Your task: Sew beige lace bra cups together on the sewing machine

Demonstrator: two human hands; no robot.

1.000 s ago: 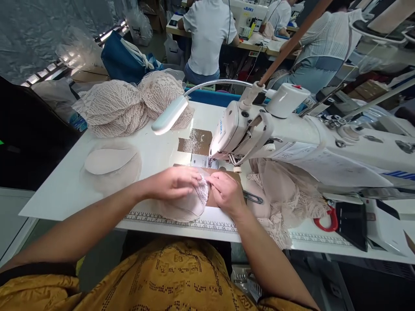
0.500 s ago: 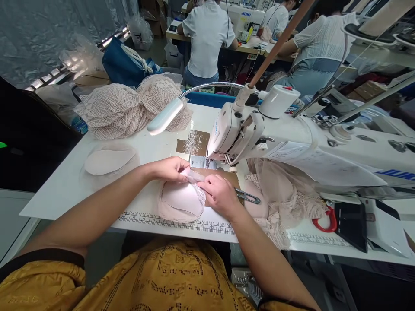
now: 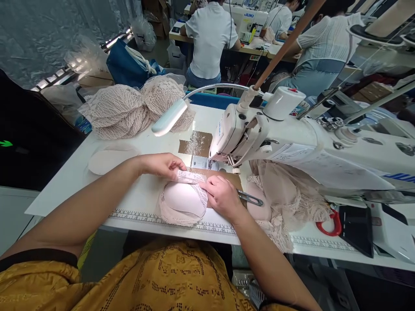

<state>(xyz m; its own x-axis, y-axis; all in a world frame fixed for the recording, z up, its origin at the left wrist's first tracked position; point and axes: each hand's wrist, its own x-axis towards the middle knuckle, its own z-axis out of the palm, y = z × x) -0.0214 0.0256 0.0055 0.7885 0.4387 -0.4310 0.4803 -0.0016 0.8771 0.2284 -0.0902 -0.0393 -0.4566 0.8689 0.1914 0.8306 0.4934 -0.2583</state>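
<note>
My left hand (image 3: 164,165) pinches the left end of a pale pink lace strip (image 3: 191,177). At the strip's right end, the bent fingers of my right hand (image 3: 222,194) grip the lace. Below the strip lies a smooth, padded bra cup (image 3: 183,199) with lace and sheer fabric round its edge, joined to the strip. Metal thread snips (image 3: 250,198) poke out past my right hand; whether the palm holds them is hidden. Just beyond my hands is the needle area of a white sewing machine (image 3: 223,134).
Stacked lace cups (image 3: 113,110) lie at the back left, near another cup (image 3: 110,157). A lamp (image 3: 170,116) arches over the table. More lace pieces (image 3: 282,190), red-handled scissors (image 3: 333,222) and a black phone-like slab (image 3: 356,229) sit right. Co-workers (image 3: 210,43) sit beyond.
My left hand has moved left, drawing the lace strip out longer and flatter between my hands. My right hand has stayed nearly in place. The view has shifted slightly.
</note>
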